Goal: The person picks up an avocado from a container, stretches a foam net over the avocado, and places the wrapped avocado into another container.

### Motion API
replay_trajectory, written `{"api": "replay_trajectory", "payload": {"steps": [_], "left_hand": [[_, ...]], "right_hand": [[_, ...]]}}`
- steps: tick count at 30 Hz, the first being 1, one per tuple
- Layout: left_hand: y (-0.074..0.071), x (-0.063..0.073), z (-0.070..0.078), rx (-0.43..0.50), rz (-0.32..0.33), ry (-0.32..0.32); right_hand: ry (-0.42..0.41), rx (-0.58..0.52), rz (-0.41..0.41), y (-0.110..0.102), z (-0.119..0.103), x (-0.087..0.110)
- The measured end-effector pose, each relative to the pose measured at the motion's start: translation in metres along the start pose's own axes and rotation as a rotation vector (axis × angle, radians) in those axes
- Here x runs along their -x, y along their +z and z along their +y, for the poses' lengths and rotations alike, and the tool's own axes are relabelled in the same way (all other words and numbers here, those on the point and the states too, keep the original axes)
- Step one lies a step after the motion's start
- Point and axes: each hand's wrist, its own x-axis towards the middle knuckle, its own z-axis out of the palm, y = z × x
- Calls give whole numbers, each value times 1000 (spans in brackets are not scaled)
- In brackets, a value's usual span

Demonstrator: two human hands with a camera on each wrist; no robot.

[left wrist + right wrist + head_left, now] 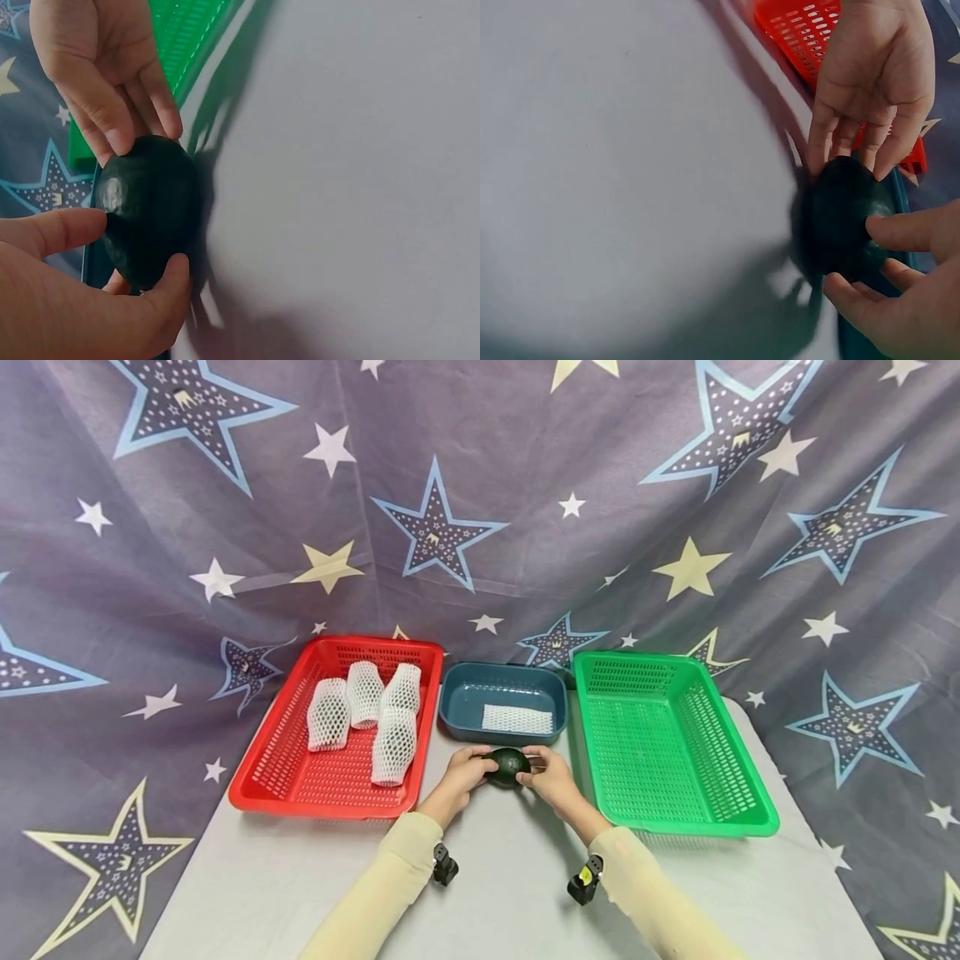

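A dark green, glossy avocado [507,767] is held between both hands over the pale table, in front of the blue basin. My left hand [463,775] pinches its left end with thumb and fingertips. At the opposite end, the fingertips of my right hand [553,777] grip it. Seen from the left wrist, the avocado [150,210] lies on its side between the two hands, its shadow falling on the tabletop. The right wrist view shows the same avocado [849,217] with the right thumb on its near side. Flat in the basin lies a white foam net sleeve [517,719].
The blue basin [468,672] stands at the back of the table [498,877]. To its left is a red basket [318,808] with several bulging white foam net sleeves [327,714]. A green basket [648,760] stands to the right. A star-patterned cloth [517,435] hangs behind.
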Motion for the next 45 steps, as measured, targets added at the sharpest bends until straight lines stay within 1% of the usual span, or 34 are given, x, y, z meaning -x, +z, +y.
{"api": "replay_trajectory", "payload": {"steps": [3,6,10,12,14,16,20,24,28,31,35,38,42,45], "left_hand": [[-2,0,0,-2,4,3],[-4,0,-1,-4,11,2],[-6,1,-1,-4,16,0],[-6,2,0,-2,10,1],[-6,4,0,1,3,-2],[-6,5,1,0,-3,-4],[-6,7,2,-3,-6,-4],[-6,8,3,-3,-10,10],[-6,7,1,-12,-14,41],[-4,7,1,-11,-10,48],[-2,6,0,10,-6,24],[-1,5,-1,24,-7,18],[-2,6,-2,25,-3,20],[-4,7,-3,19,4,17]], "right_hand": [[-26,26,-6,-3,-10,-1],[-64,58,-8,-8,-29,-5],[-111,82,-10,-19,-58,-17],[-125,112,-16,-25,-71,-26],[-128,164,-36,-32,-82,-35],[-127,235,-76,-38,-91,-44],[-132,397,-192,-47,-100,-64],[-135,514,-282,-52,-101,-82],[-111,599,-315,-53,-98,-94],[-89,628,-329,-52,-93,-99],[-60,633,-350,-52,-83,-104],[-45,639,-368,-52,-74,-107],[-16,656,-391,-49,-64,-111],[-15,697,-401,-46,-60,-112]]}}
